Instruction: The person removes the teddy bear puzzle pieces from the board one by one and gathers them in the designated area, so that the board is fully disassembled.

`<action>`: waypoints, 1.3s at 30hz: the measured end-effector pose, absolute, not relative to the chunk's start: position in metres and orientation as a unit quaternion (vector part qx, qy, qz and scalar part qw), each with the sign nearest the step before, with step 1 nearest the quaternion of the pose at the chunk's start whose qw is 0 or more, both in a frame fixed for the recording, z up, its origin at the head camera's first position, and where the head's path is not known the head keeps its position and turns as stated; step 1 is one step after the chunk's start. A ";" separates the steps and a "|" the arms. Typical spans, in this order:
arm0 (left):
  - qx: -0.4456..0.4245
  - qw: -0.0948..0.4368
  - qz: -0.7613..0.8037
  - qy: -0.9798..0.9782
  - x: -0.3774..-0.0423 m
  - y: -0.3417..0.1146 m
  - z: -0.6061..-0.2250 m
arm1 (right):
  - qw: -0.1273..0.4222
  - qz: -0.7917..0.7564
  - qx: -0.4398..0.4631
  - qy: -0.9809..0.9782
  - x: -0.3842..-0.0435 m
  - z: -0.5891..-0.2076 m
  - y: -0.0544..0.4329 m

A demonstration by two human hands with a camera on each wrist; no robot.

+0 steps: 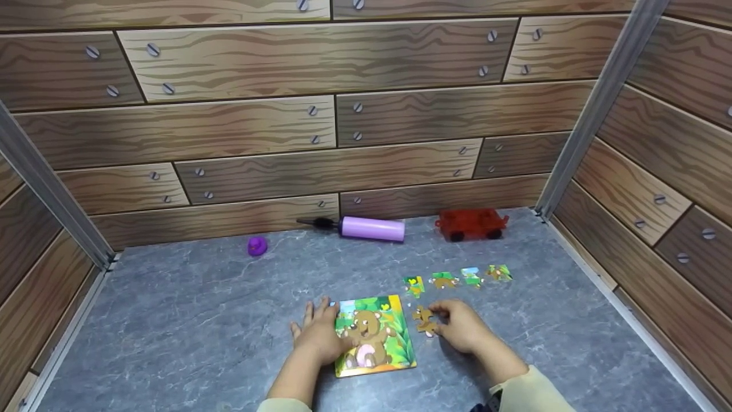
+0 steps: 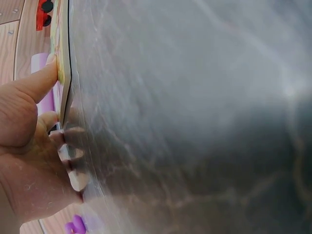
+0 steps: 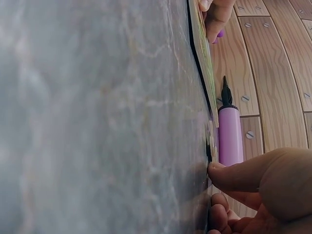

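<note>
A bear jigsaw puzzle board point(image 1: 374, 337) lies flat on the grey table top. My left hand point(image 1: 321, 336) rests at its left edge, thumb over the picture and fingers spread out; in the left wrist view, that thumb point(image 2: 41, 83) presses on the board's face. Just right of the board, my right hand point(image 1: 464, 327) pinches brown puzzle pieces point(image 1: 424, 320) between thumb and index finger, down at the table surface. In the right wrist view the right thumb point(image 3: 239, 171) sits at a piece's edge, with the other fingers curled below. The pieces' far side is hidden there.
Several loose puzzle pieces point(image 1: 444, 280) lie in a row beyond the right hand. Along the back wall are a small purple toy point(image 1: 257, 246), a purple hand pump point(image 1: 372, 229) with a black nozzle and a red toy cart point(image 1: 472, 223). Wood-patterned walls point(image 1: 286, 126) enclose the table.
</note>
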State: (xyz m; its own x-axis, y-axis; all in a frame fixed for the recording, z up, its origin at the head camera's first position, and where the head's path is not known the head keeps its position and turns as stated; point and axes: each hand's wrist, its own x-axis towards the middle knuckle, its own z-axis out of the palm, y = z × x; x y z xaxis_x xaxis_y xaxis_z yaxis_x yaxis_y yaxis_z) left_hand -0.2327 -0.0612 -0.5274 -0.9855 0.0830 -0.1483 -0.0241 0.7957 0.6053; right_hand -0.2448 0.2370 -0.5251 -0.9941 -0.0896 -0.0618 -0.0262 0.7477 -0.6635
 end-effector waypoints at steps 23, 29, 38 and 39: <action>0.023 0.078 0.327 0.942 -0.230 -0.062 -0.528 | 0.042 -0.354 -0.035 0.934 -0.244 -0.526 0.239; 0.020 0.083 0.327 0.941 -0.232 -0.061 -0.528 | 0.040 -0.359 -0.027 0.932 -0.243 -0.524 0.240; 0.014 0.093 0.323 0.942 -0.233 -0.062 -0.526 | 0.015 -0.366 -0.025 0.930 -0.240 -0.517 0.229; 0.015 0.093 0.322 0.942 -0.233 -0.061 -0.526 | 0.012 -0.369 -0.025 0.929 -0.240 -0.516 0.226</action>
